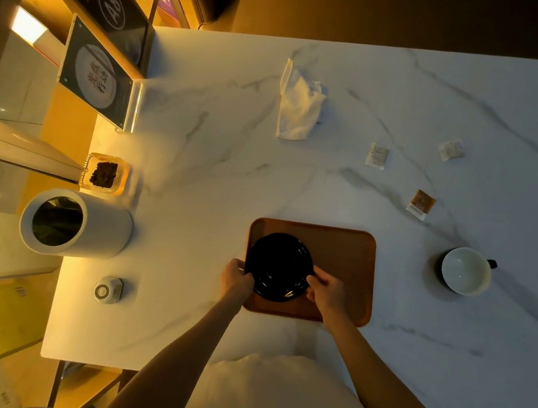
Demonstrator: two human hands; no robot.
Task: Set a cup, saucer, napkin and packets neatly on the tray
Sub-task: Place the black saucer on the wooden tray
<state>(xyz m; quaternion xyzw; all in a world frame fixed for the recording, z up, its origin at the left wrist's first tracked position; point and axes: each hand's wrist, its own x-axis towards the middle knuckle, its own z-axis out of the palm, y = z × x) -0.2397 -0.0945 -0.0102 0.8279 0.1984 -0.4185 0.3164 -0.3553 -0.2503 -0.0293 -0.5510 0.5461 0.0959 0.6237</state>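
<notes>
Two hands on the black saucer [279, 267]: my left hand [237, 279] pinches its left rim, my right hand [326, 293] grips the right rim, fingers curled closed on it. Saucer sits over the left half of the brown tray [349, 260]. Cup [465, 271] stands right of the tray, well apart. Napkin [298, 104] lies crumpled far beyond the tray; three packets [377, 156] [452, 150] [420, 204] are scattered beyond it to the right. Risk, my guess: glossy saucer slides when released, or sits too near the tray's left edge, leaving an uneven layout; the loose napkin may not fold flat.
</notes>
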